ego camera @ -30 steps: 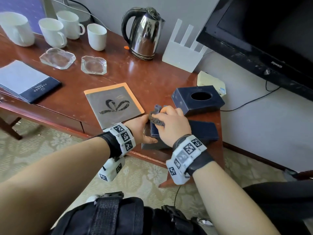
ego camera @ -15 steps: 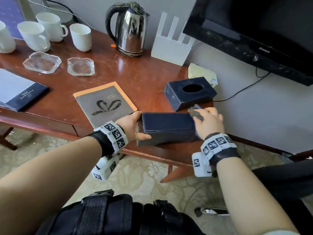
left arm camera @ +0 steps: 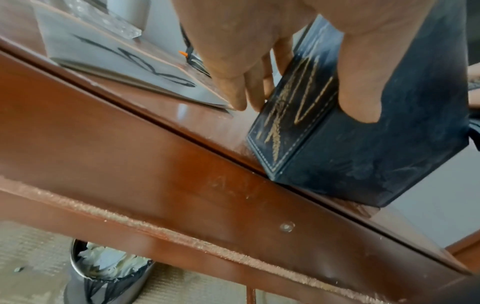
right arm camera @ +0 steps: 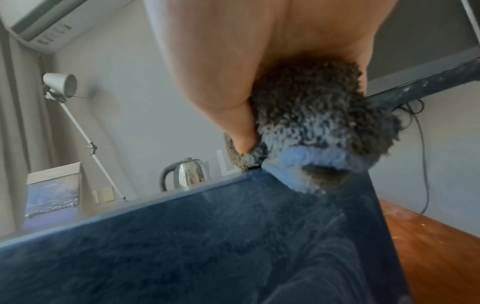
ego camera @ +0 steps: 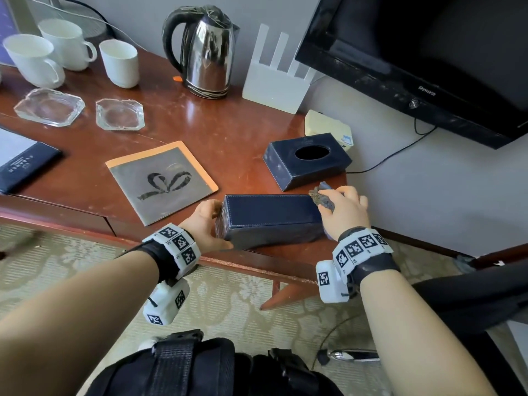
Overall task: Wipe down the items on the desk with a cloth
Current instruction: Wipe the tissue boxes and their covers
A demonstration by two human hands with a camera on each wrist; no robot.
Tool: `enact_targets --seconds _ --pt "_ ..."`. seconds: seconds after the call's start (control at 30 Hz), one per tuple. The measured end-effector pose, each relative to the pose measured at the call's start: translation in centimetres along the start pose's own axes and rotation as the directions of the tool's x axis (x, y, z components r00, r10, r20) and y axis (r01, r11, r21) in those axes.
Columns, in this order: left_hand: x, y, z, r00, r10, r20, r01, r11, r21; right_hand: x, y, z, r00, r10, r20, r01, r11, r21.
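A long dark blue box (ego camera: 271,217) lies near the desk's front edge, tipped up a little on its near side. My left hand (ego camera: 204,224) grips its left end, thumb on the near face and fingers behind (left arm camera: 363,86). The end face of the dark blue box (left arm camera: 293,115) carries gold lettering. My right hand (ego camera: 341,211) holds a crumpled grey-brown cloth with a blue hem (ego camera: 321,197) against the box's top right corner. In the right wrist view the cloth (right arm camera: 317,127) is bunched under my thumb, on the dusty edge of the box (right arm camera: 207,236).
A dark blue tissue box (ego camera: 307,160) with an oval hole sits just behind. A grey card with a bow (ego camera: 163,181), two glass ashtrays (ego camera: 120,114), white cups (ego camera: 120,62), a steel kettle (ego camera: 205,50), a white router (ego camera: 277,77) and a TV (ego camera: 428,52) are around. A bin (left arm camera: 103,271) stands under the desk.
My right hand has swept the cloth along the box's top from its left end to its right end. The left hand keeps hold of the left end, and the box is tipped up slightly.
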State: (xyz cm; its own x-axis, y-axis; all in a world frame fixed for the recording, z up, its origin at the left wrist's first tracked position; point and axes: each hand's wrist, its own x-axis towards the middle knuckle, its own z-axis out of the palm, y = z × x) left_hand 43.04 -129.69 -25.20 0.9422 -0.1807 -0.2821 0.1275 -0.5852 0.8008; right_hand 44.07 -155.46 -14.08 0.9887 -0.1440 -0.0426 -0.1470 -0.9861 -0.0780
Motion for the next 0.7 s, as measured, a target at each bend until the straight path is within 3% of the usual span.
enact_targets --seconds 0.2,0.4,0.53,0.7 --pt "0.1 2.6 -2.5 0.995 0.094 -0.030 -0.094 0.995 0.021 -0.3 -0.2 -1.2 0.996 -0.090 0.000 0.090 0.993 0.072" --pt "-0.9 11.9 -7.2 0.945 0.320 -0.060 -0.305 0.934 0.185 0.3 1.2 -4.0 0.982 -0.152 -0.115 0.172 0.967 0.190" --pt "-0.7 17.5 -7.0 0.940 0.339 -0.046 -0.301 0.884 0.359 1.2 2.8 -6.0 0.965 -0.172 -0.197 0.226 0.929 0.294" --pt "-0.1 21.8 -4.0 0.961 0.275 -0.001 -0.232 0.814 0.533 2.2 5.5 -8.3 0.921 -0.135 -0.365 0.296 0.853 0.431"
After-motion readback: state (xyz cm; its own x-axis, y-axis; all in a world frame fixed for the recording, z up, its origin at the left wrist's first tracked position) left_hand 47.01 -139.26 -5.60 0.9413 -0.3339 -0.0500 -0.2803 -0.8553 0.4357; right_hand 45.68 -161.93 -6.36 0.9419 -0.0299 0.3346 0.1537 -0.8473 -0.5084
